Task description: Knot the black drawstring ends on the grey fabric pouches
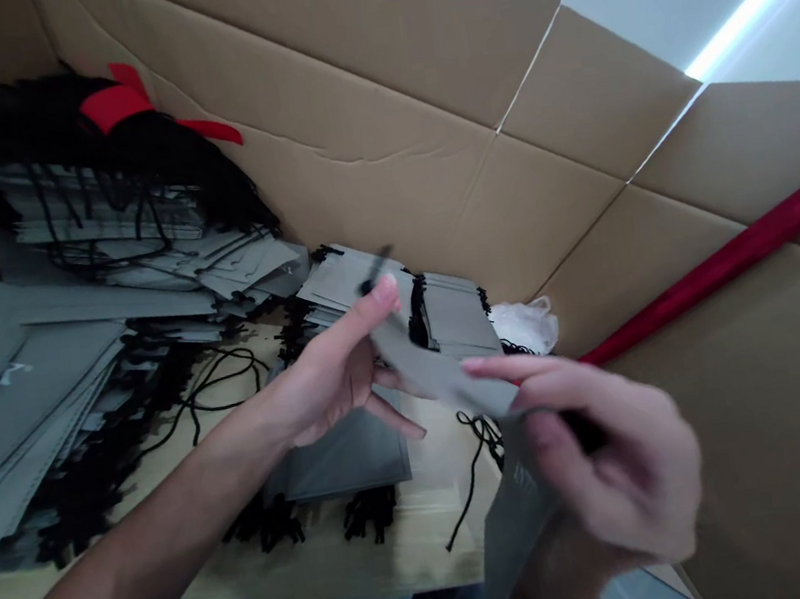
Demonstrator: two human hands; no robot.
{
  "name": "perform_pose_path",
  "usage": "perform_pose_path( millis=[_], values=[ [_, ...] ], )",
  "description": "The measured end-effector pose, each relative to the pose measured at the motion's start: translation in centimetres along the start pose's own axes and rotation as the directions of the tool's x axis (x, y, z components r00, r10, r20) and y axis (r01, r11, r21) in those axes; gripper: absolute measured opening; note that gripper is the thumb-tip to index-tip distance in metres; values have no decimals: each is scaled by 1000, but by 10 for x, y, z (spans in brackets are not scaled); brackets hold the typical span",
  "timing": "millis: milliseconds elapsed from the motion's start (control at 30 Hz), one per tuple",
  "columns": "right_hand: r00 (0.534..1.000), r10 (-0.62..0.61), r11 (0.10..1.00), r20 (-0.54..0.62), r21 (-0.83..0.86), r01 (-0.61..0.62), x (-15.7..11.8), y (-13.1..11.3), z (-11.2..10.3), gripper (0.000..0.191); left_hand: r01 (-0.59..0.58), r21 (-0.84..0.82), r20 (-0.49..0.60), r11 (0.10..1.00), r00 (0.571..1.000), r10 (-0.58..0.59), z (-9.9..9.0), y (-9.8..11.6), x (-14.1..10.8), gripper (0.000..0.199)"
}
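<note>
My right hand (608, 459) is closed on a grey paper bag (508, 525) with pale lettering, its thumb and index finger at the upper part. From there a grey flap of the bag stretches up and left toward my left hand (341, 380). That hand has its thumb raised and fingers spread, close beside the flap; motion blur hides whether it touches. A short dark cord end shows blurred above the left thumb. Below the left hand, a stack of grey bags (349, 459) with black cord ends lies on the pale tabletop (321, 565).
At the left are large piles of grey bags (72, 392) with black cords. Behind them lies a black cord bundle (47, 133) with a red band (115, 104). More bag stacks (455, 311) and a white plastic bag (526, 325) stand by the cardboard wall (373, 132). Loose cord (469, 501) lies mid-table.
</note>
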State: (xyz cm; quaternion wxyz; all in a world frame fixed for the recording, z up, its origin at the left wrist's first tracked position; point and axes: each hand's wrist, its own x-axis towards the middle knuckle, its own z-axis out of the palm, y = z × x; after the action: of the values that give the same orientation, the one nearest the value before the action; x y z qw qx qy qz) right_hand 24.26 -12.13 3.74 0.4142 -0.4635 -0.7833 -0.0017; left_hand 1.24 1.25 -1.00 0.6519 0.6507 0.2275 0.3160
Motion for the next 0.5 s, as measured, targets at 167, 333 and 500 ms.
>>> perform_pose_path(
  millis=[167, 333, 500],
  values=[
    [921, -172, 984, 351, 104, 144, 3, -5, 22, 8, -98, 274, -279, 957, 944, 177, -8, 10, -10, 44],
    [977, 184, 983, -104, 13, -184, 11, 29, 14, 39, -196, 627, -163, 754, 913, 373, -34, 16, -24, 41],
    [962, 271, 958, -39, 111, -266, 21, 57, 19, 48, -225, 673, 47, 704, 963, 264, -49, 22, -32, 45]
  ],
)
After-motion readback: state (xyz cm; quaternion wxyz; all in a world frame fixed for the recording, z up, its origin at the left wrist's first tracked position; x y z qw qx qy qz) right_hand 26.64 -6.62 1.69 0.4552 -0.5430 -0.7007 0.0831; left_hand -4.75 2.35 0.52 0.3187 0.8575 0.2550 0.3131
